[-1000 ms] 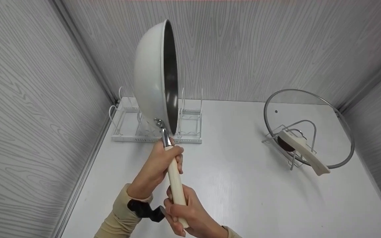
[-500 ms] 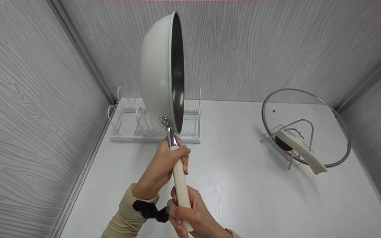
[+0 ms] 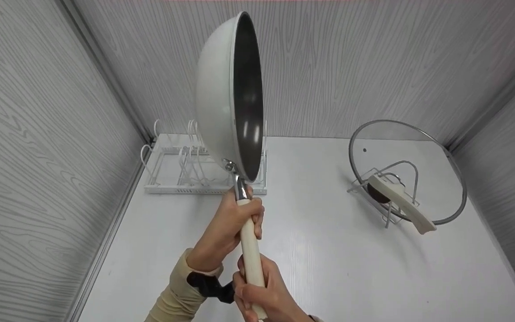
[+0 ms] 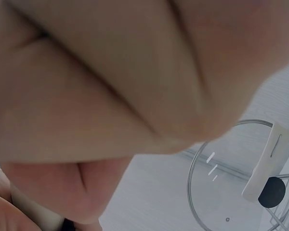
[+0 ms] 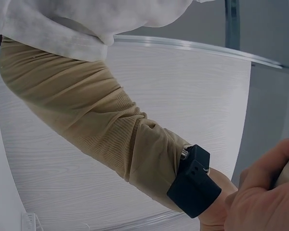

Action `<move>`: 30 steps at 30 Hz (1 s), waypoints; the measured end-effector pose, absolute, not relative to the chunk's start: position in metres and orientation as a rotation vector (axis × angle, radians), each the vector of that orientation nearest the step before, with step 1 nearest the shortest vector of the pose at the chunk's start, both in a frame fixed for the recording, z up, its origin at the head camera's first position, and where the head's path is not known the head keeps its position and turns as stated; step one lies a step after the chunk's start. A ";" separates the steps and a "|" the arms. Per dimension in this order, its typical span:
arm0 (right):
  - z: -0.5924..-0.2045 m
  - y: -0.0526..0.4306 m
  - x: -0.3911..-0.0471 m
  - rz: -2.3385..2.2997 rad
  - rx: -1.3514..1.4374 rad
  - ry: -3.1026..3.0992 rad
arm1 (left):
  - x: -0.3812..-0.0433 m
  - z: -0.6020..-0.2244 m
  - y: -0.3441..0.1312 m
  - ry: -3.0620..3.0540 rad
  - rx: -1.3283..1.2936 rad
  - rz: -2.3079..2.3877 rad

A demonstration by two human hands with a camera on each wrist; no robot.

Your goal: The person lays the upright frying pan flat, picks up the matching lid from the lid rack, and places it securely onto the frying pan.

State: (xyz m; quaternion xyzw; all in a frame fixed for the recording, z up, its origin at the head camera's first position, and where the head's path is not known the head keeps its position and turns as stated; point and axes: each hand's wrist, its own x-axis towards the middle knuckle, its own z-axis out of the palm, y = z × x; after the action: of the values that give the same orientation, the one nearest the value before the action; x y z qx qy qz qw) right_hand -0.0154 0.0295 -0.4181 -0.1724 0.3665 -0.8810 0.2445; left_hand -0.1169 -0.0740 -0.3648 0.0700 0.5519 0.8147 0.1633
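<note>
A white pan [image 3: 217,89] with a dark inside is held up on its side, bowl away from me and opening to the right. Its cream handle [image 3: 251,255] points down toward me. My left hand [image 3: 228,226] grips the handle's upper end, just below the metal neck. Lower down, my right hand [image 3: 268,288] wraps round the handle near its end. In the right wrist view, my right hand [image 5: 267,202] has curled fingers round the handle end. Fingers of my left hand [image 4: 111,86] fill most of the left wrist view. Behind the pan stands a white wire rack [image 3: 204,190], partly hidden.
At the right, a glass lid [image 3: 441,188] with a cream handle [image 3: 403,201] leans in a small wire stand [image 3: 414,179]. Grey wood-grain walls [image 3: 329,67] enclose the white surface [image 3: 329,250] on the left, back and right.
Both hands and the pan have shifted right in the head view. The pan has turned slightly, showing more of its dark inside. The rack and lid appear slightly further left.
</note>
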 end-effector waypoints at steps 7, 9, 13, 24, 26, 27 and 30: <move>-0.419 0.033 -0.009 -2.429 -0.482 1.031 | -0.112 -0.365 -0.069 1.545 0.235 2.327; -0.419 0.034 -0.008 -2.428 -0.468 1.047 | -0.111 -0.364 -0.067 1.540 0.248 2.328; -0.417 0.038 -0.007 -2.427 -0.448 1.067 | -0.110 -0.365 -0.064 1.535 0.271 2.330; -0.417 0.040 -0.004 -2.436 -0.373 1.143 | -0.111 -0.368 -0.058 1.464 0.266 2.355; -0.418 0.040 -0.003 -2.443 -0.371 1.166 | -0.111 -0.369 -0.057 1.449 0.270 2.357; -0.418 0.041 -0.003 -2.443 -0.373 1.183 | -0.111 -0.369 -0.057 1.443 0.270 2.356; -0.416 0.042 -0.003 -2.423 -0.355 1.219 | -0.111 -0.370 -0.055 1.421 0.279 2.355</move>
State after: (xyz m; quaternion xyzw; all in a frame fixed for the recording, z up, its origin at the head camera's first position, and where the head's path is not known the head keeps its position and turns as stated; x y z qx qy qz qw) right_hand -0.0031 0.0418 -0.4158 -0.1271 0.4365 -0.8676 0.2016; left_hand -0.1108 -0.0550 -0.3703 0.0991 0.5050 0.8367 0.1875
